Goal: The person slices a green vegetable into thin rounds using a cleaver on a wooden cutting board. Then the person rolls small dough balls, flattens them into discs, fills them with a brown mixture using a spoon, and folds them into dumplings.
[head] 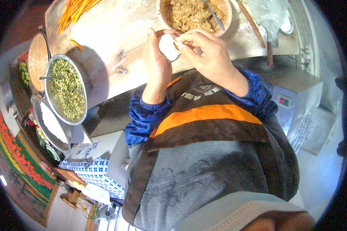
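Observation:
A white dough bun (pixel 168 46) rests in the palm of my left hand (pixel 157 62), whose thumb points up beside it. The fingers of my right hand (pixel 206 53) pinch the dough's edge on the right side, where a little filling shows. Just beyond both hands stands a round bowl (pixel 160 13) of brownish filling, with a metal utensil (pixel 215 18) lying in it. My left fingers behind the dough are partly hidden.
On the left, a metal bowl (pixel 85 108) of chopped green filling stands at the worktable's edge (pixel 118 93). Orange strips (pixel 75 13) lie at the far left. A thin rolling pin (pixel 253 24) and a clear plastic bag (pixel 267 14) are at the right.

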